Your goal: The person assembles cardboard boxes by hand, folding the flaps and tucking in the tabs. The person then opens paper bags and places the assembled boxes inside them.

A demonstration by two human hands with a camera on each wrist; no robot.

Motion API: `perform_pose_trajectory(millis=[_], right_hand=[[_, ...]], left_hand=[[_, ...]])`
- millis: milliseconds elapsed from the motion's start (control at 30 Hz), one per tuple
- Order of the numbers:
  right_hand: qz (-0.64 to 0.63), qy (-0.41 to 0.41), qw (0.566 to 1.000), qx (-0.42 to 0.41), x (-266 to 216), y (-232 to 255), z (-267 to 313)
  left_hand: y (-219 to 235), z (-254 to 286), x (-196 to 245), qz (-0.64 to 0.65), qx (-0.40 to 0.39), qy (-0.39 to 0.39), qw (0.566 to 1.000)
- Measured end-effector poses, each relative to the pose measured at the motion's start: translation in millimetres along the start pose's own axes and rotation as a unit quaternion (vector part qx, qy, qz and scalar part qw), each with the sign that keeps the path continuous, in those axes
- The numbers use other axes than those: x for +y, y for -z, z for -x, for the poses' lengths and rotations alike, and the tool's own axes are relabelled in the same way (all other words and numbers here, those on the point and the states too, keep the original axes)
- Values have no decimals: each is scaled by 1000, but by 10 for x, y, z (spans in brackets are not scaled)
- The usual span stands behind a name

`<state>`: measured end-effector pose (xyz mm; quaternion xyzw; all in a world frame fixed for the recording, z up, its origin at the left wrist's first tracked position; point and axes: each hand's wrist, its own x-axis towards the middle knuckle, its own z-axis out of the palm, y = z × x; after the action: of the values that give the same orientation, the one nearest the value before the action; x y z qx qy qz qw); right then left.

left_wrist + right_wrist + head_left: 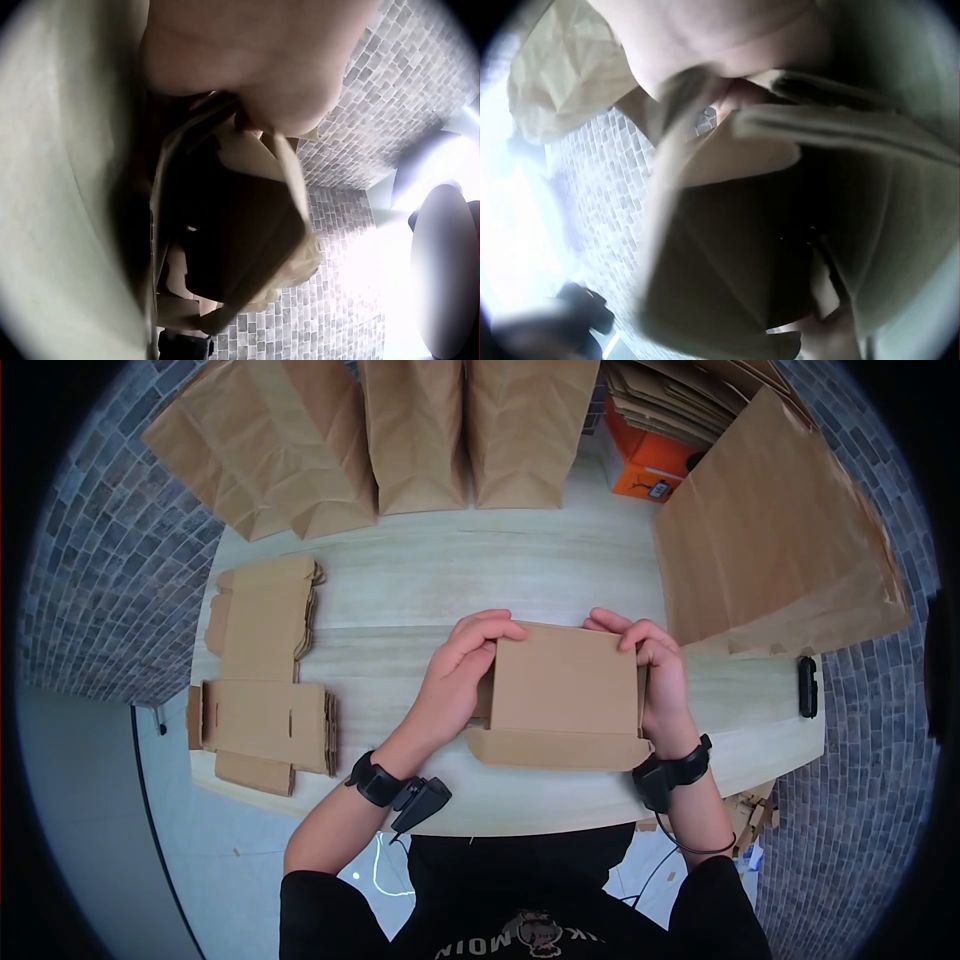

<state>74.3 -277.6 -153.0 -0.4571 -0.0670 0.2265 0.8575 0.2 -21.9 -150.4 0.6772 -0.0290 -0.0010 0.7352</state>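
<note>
A small brown cardboard box (566,682), partly folded, is at the table's near edge in front of the person. Its broad top panel faces up, and a long flap (560,749) sticks out toward the person. The left hand (462,672) grips the far left corner, fingers bent over the top edge. At the far right corner the right hand (662,672) holds on, its fingers curled over the edge. Both wrist views look into the box's dark, hollow inside, between the top panel and the lower cardboard (900,217). The fingertips inside are mostly hidden.
Flat cardboard box blanks (265,710) lie stacked on the left of the table (480,570). Tall paper bags (415,440) line the back, and another bag (770,540) stands at right. Behind it is an orange box (640,460) beneath folded cardboard. A black object (807,687) lies at the right edge.
</note>
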Motion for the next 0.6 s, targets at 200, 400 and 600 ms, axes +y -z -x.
perform_pose_trajectory(millis=[200,400,600], right_hand=[[232,45,972,0,0,-259,49],[340,84,935,-56,-22,-244,88],[383,156,902,-129,-152,-401,142]], left_hand=[[-110,51,20,-127,-8,-26,991],[-136,74,129,-151,-47,-70,985],[59,-26,184,208,16,149,967]])
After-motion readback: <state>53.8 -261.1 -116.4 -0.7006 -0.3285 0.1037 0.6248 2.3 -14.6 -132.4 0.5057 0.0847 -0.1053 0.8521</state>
